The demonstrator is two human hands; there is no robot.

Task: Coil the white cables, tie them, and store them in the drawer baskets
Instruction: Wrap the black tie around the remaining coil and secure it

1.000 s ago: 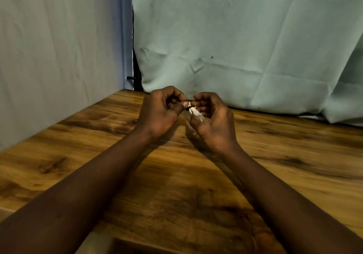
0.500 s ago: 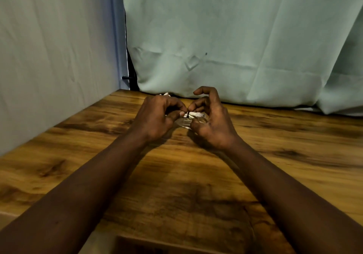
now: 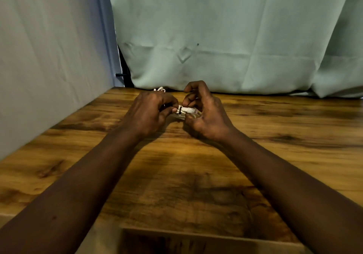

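A small coiled white cable (image 3: pixel 188 111) with a thin black tie around it sits between my two hands, just above the wooden table (image 3: pixel 176 175). My left hand (image 3: pixel 151 112) pinches the coil's left end at the tie. My right hand (image 3: pixel 206 114) cups the coil from the right, index finger raised and curled. Most of the coil is hidden by my fingers. A short white loop of cable (image 3: pixel 160 89) pokes up behind my left hand; I cannot tell whether it belongs to the same cable.
Pale cloth hangs along the back (image 3: pixel 216 37) and the left side (image 3: pixel 49 57) of the table. A dark open recess (image 3: pixel 196 243) shows at the table's near edge. A small black peg (image 3: pixel 120 75) sticks out in the back left corner.
Both hands sank from mid-air toward the table top and the view came nearer. More of the coil and its black tie now show between my fingers.
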